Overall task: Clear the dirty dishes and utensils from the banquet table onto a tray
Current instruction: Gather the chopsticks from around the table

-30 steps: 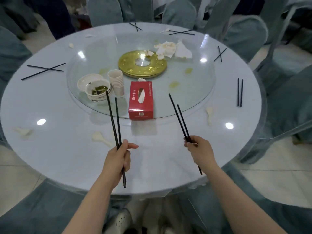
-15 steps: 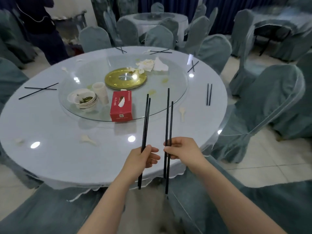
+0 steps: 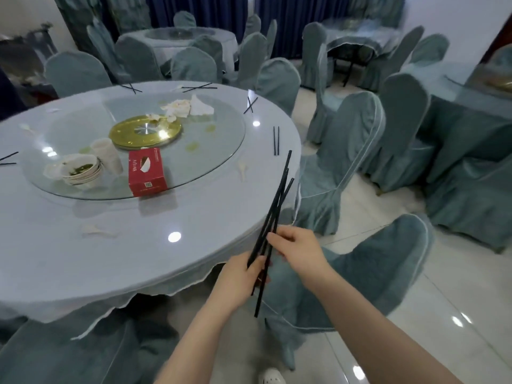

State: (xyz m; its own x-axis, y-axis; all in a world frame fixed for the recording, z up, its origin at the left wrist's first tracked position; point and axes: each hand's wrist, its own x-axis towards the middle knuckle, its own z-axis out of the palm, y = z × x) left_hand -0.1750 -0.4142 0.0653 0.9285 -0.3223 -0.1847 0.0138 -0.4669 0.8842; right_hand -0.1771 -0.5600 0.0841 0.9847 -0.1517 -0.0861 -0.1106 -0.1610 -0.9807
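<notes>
The person is standing at the edge of the round surface (image 3: 83,259) and is gathering black chopsticks (image 3: 278,200) into one bunch. The left hand (image 3: 238,278) is curling its grip around the low part of the bunch. The right hand (image 3: 300,249) is pinching the same sticks a bit higher up. The sticks are pointing up and away, over the rim. More pairs of sticks (image 3: 276,140) are lying near the far rim, well apart from the hands. A stack of bowls (image 3: 80,173), paper cups (image 3: 108,155) and a red tissue box (image 3: 146,173) are sitting on the glass turntable (image 3: 216,151). No tray is showing. I think the next move is passing the bunch to one hand, then reaching for the next pair.
</notes>
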